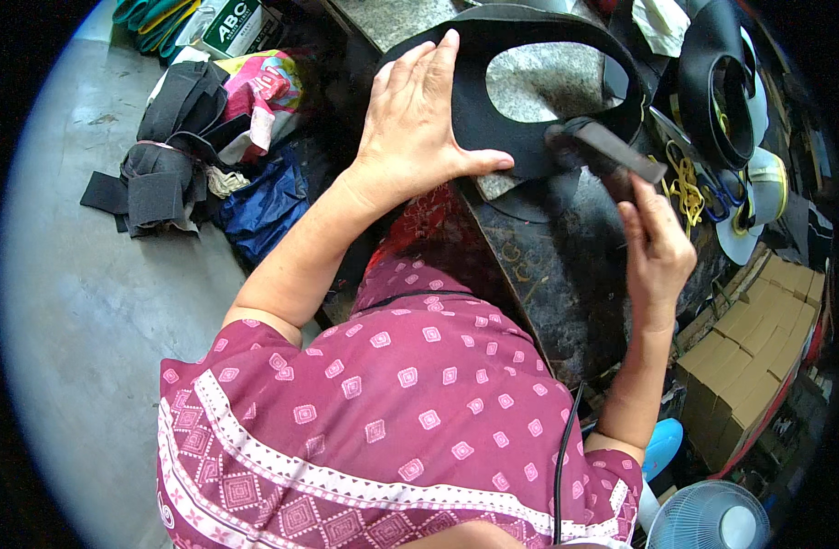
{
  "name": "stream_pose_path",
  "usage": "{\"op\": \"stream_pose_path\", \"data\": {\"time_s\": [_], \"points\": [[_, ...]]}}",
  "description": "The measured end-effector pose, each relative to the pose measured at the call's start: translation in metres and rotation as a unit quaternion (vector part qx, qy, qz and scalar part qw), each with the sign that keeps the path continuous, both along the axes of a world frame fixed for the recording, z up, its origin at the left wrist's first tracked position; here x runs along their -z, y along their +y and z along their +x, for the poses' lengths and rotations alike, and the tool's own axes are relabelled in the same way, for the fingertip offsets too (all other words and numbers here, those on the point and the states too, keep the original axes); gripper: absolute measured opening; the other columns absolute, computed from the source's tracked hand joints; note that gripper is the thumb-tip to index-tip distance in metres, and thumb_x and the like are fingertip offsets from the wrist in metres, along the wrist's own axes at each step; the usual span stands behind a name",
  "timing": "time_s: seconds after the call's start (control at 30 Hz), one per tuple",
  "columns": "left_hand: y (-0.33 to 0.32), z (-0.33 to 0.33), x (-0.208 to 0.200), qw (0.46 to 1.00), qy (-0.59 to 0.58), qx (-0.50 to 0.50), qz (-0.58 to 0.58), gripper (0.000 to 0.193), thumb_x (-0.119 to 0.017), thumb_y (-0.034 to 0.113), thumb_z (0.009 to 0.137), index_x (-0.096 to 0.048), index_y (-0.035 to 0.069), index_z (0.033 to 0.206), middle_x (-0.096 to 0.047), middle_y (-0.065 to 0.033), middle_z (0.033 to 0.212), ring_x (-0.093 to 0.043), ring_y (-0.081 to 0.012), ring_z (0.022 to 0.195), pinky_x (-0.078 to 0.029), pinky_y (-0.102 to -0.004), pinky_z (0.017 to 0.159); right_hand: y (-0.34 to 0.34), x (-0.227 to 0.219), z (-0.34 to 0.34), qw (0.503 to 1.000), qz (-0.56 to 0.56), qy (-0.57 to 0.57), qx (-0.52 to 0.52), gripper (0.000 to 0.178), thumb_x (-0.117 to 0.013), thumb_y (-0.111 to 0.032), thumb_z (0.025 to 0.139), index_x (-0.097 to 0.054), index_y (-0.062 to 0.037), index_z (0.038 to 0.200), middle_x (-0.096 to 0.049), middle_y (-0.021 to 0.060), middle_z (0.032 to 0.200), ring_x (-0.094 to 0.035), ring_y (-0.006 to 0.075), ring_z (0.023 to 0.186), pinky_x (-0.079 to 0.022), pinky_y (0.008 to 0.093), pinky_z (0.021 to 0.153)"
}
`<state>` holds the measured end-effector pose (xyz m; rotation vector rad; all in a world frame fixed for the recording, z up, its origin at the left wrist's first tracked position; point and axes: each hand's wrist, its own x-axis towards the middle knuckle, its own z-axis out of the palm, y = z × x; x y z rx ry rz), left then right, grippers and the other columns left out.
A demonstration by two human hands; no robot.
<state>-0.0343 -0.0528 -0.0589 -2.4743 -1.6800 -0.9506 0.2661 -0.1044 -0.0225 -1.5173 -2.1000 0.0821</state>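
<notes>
Here, black material [502, 146] lies on a grey slab [540, 78], cardboard [758, 334] nearby.

The black curved piece with an oval opening [471, 101] is laid on a grey speckled slab [540, 82]; on its left part, the left hand [418, 110] is placed. Just beside its near right edge, a dark elongated tool [612, 156] is held by the right hand [659, 242]. To the left of this piece, dark fabric strips [168, 188] are found; to its right, black curved bands [703, 55]; nearer the body on the right, brown folded cardboard [758, 320].
</notes>
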Motion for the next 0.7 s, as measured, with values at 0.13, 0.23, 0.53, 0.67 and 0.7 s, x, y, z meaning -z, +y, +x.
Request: {"op": "stream_pose_path", "data": {"time_s": [0.13,0.23,0.53,0.67,0.7], "points": [[0.001,0.001,0.000,1.000,0.015,-0.004,0.005,0.131,-0.087,0.064,0.061,-0.026,-0.002,0.156,-0.045,-0.0232,0.146,-0.042,-0.0370,0.138,-0.029,-0.0477,0.117,0.003,-0.018,0.017,0.998,0.031,-0.009,0.058,0.036,-0.071,-0.018,0.094,-0.070,-0.0187,0.131,-0.071,0.0096,0.095,-0.070,0.0227,0.077,-0.053,0.0344,0.070],[0.001,0.002,0.000,1.000,0.022,-0.004,0.011,0.130,-0.085,0.067,0.061,-0.027,-0.003,0.155,-0.049,-0.0237,0.143,-0.042,-0.0376,0.138,-0.029,-0.0488,0.117,0.004,-0.018,0.006,0.994,0.062,0.079,0.044,0.032,-0.073,-0.017,0.094,-0.072,-0.0124,0.125,-0.072,0.0129,0.100,-0.071,0.0226,0.081,-0.054,0.0336,0.072],[0.000,0.000,-0.001,1.000,0.020,0.003,-0.001,0.127,-0.084,0.066,0.064,-0.028,-0.002,0.155,-0.047,-0.0240,0.145,-0.041,-0.0373,0.138,-0.028,-0.0486,0.117,0.009,-0.005,0.003,0.998,0.036,0.001,0.059,0.037,-0.070,-0.023,0.095,-0.069,-0.0214,0.132,-0.070,0.0103,0.092,-0.068,0.0274,0.075,-0.053,0.0373,0.068],[-0.001,0.003,0.001,0.999,0.031,-0.003,0.011,0.126,-0.080,0.071,0.066,-0.029,-0.003,0.153,-0.049,-0.0233,0.143,-0.040,-0.0374,0.139,-0.026,-0.0488,0.117,0.008,-0.013,0.009,0.995,0.063,0.069,0.046,0.034,-0.071,-0.021,0.096,-0.070,-0.0187,0.130,-0.073,0.0114,0.102,-0.072,0.0221,0.083,-0.055,0.0321,0.075],[-0.001,0.001,-0.001,0.999,0.035,0.005,0.005,0.126,-0.081,0.070,0.064,-0.030,-0.002,0.154,-0.048,-0.0225,0.145,-0.040,-0.0372,0.140,-0.027,-0.0484,0.118,0.007,-0.012,0.006,0.990,0.104,0.094,0.022,0.034,-0.071,-0.021,0.095,-0.071,-0.0171,0.129,-0.073,0.0118,0.102,-0.072,0.0215,0.083,-0.054,0.0318,0.075]]}}
